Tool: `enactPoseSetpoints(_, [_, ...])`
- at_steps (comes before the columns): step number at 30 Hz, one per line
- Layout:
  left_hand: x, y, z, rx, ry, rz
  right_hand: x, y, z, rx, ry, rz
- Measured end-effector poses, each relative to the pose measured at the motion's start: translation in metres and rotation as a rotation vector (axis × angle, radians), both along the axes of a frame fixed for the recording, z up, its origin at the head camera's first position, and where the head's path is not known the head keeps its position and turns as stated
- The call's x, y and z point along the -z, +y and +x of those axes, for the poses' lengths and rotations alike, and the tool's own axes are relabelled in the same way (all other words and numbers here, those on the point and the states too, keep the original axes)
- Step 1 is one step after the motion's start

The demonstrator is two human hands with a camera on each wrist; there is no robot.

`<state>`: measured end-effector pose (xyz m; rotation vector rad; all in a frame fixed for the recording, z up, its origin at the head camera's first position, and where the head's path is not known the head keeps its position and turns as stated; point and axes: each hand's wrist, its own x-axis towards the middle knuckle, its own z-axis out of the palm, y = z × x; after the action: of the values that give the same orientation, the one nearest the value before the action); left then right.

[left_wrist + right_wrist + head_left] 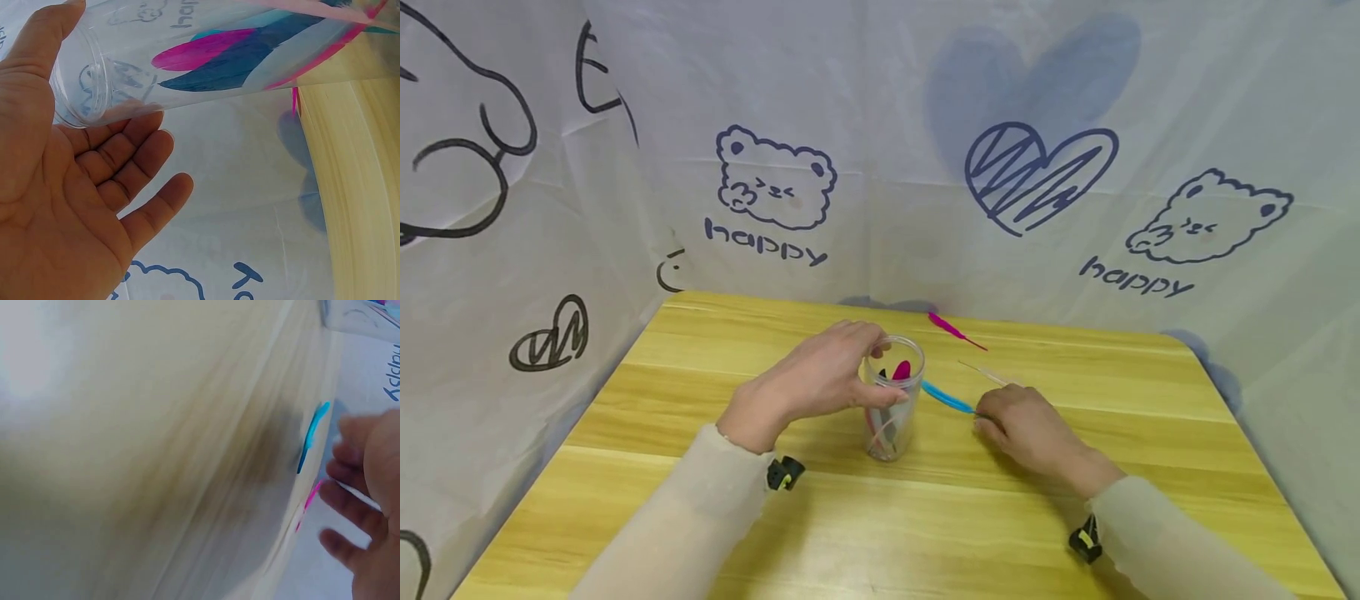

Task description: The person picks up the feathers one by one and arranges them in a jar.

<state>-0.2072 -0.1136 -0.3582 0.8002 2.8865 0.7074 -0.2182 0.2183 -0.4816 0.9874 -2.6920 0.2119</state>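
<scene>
My left hand (816,371) grips a clear plastic cup (906,427) near its rim, thumb on one side and fingers on the other. The cup stands upright on the table. Inside it are several feathers, among them a magenta feather (200,53) and a dark teal feather (244,62). My right hand (1030,429) is low over the table, its fingertips by the quill of a bright blue feather (947,397). In the right wrist view, its loosely bent fingers show a gap to that blue feather (315,425).
Toward the back edge of the wooden table (752,333) lies another magenta feather (946,324). A pale feather (992,377) lies just beyond my right hand, partly hidden by it. A white cloth (880,250) with printed bears and hearts hangs behind and beside the table.
</scene>
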Motion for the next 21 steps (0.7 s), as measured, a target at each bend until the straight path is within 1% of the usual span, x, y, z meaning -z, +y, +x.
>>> enactPoseSetpoints(3, [0.0, 0.0, 0.0, 0.002, 0.004, 0.0, -0.002, -0.003, -0.002, 0.07, 0.083, -0.015])
enactPoseSetpoints(6, [-0.001, 0.001, 0.0, 0.002, 0.003, 0.001, -0.002, -0.009, -0.006, 0.137, 0.12, -0.022])
enactPoseSetpoints(10, [-0.001, 0.001, -0.001, -0.001, -0.002, 0.0, 0.003, -0.019, -0.011, 0.197, 0.083, -0.016])
enactPoseSetpoints(15, [-0.001, 0.0, -0.001, -0.003, -0.004, 0.0, 0.008, -0.029, -0.015, 0.224, 0.014, 0.012])
enactPoseSetpoints(21, [-0.001, -0.001, -0.001, 0.002, 0.001, 0.004, 0.009, -0.035, -0.022, 0.273, -0.048, 0.032])
